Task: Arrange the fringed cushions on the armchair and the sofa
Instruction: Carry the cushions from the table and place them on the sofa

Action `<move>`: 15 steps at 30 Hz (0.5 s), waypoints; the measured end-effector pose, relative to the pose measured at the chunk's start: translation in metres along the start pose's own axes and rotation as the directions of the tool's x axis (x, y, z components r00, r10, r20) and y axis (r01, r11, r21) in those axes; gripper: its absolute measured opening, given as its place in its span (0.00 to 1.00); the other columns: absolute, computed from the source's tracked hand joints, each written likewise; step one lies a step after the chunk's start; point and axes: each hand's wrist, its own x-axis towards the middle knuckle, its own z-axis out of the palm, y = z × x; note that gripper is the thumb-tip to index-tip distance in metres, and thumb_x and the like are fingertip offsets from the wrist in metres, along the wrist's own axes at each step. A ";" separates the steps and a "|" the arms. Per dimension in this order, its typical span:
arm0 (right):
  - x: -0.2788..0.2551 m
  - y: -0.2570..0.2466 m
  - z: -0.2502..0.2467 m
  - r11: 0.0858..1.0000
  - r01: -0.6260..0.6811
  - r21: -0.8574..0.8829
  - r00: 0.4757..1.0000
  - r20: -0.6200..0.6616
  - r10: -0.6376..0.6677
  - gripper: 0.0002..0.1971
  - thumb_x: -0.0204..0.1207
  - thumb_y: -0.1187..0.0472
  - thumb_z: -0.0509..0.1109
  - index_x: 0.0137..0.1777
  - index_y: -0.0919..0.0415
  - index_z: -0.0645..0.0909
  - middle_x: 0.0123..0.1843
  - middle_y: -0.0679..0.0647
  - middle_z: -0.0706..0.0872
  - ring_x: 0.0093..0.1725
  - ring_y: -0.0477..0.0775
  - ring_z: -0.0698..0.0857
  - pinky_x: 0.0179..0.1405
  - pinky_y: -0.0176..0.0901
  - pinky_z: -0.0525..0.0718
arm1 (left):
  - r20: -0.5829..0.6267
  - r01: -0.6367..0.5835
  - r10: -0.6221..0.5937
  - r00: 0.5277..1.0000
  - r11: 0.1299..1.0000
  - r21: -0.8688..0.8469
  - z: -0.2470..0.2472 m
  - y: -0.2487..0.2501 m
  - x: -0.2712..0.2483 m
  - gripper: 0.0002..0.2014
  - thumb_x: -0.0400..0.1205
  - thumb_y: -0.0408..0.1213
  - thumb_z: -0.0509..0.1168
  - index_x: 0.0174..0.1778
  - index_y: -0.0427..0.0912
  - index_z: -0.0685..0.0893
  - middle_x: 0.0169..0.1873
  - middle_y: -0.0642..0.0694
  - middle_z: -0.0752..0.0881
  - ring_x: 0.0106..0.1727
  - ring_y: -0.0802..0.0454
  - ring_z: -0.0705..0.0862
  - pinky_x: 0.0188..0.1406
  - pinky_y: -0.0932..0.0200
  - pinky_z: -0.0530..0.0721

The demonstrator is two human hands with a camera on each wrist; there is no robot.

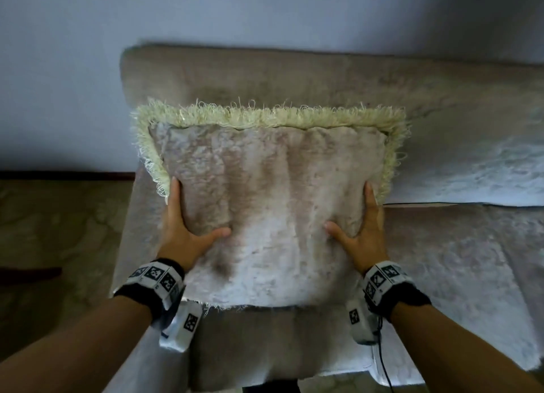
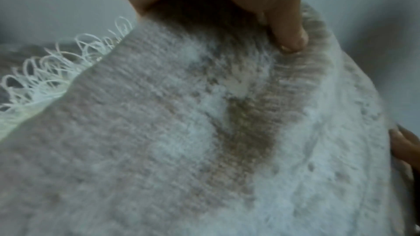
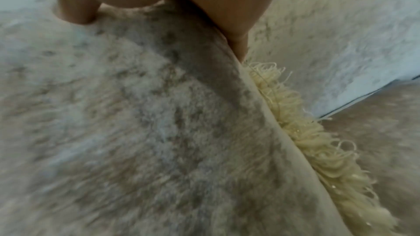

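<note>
Two hands are pressing flat on one cushion (image 1: 270,204) in the head view: the left hand (image 1: 184,225) is lying on its left side, the right hand (image 1: 363,231) on its right side, fingers straight and pointing up the fabric, thumbs spread wide toward the middle. Neither hand is curling round anything. The cushion is leaning against the backrest at the left end of the sofa (image 1: 441,260), its lower edge sitting on the seat, its pale fringe (image 1: 265,117) running along the top and down both sides. Grey bands with black-and-white markers are sitting on both wrists

From the left wrist view, the left hand (image 2: 268,6) is showing at the top, its thumb (image 2: 288,31) pushing a dent into the plush cushion (image 2: 181,132). Loops of fringe (image 2: 45,78) are sticking out at the left edge, and fingertips of the right hand (image 2: 404,146) are touching the fabric at the far right

From the right wrist view, the right hand (image 3: 193,1) is resting straight-fingered along the cushion (image 3: 136,123) edge, just beside the fringe (image 3: 318,141), with the sofa (image 3: 352,33) lying behind it
</note>
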 end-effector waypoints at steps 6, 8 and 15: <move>0.066 0.074 0.029 0.997 -0.078 0.009 0.992 0.103 0.077 0.61 0.60 0.40 0.85 0.82 0.24 0.41 0.84 0.57 0.54 0.83 0.64 0.62 0.78 0.65 0.69 | -0.088 0.086 -0.079 0.993 0.994 0.074 0.054 -0.037 0.034 0.69 0.53 0.57 0.88 0.82 0.77 0.46 0.86 0.62 0.56 0.86 0.58 0.57 0.82 0.39 0.64; 0.081 0.092 0.040 0.996 -0.093 -0.010 0.990 0.109 0.093 0.62 0.58 0.38 0.84 0.81 0.21 0.40 0.85 0.58 0.51 0.84 0.64 0.59 0.77 0.71 0.68 | -0.099 0.127 -0.116 0.988 0.986 0.112 0.067 -0.046 0.045 0.71 0.54 0.53 0.88 0.83 0.72 0.44 0.85 0.65 0.54 0.85 0.61 0.55 0.83 0.40 0.63; 0.110 0.130 0.069 0.996 -0.068 -0.058 0.988 0.132 0.075 0.64 0.59 0.38 0.83 0.81 0.24 0.35 0.86 0.60 0.46 0.86 0.62 0.53 0.78 0.68 0.67 | -0.142 0.173 -0.146 0.979 0.965 0.196 0.102 -0.076 0.069 0.72 0.56 0.55 0.85 0.86 0.63 0.38 0.87 0.60 0.46 0.86 0.63 0.47 0.86 0.46 0.56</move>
